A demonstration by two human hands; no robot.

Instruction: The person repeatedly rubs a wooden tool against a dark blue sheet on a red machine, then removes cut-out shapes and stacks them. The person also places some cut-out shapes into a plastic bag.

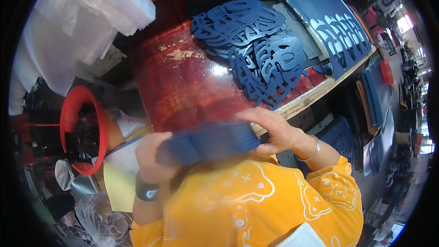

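Between my two hands is a thick stack of thin dark blue cut pieces (210, 142), held just in front of my body and blurred by motion. My left hand (155, 155) is closed around the stack's left end, its fingers partly smeared. At the other end my right hand (276, 130) grips with the thumb below and the fingers along the top. Farther off on the dark red worktable (178, 82) lies a loose heap of blue cut pieces (270, 59) with curved openings, layered over one another.
Blue sheet material (315, 4) with a row of cut-out shapes lies at the far right by the table's wooden edge (320, 93). Clear plastic bags (91, 9) hang at the far left. Below them stands a red-rimmed bin (101, 132), with yellow paper (118, 187) nearby.
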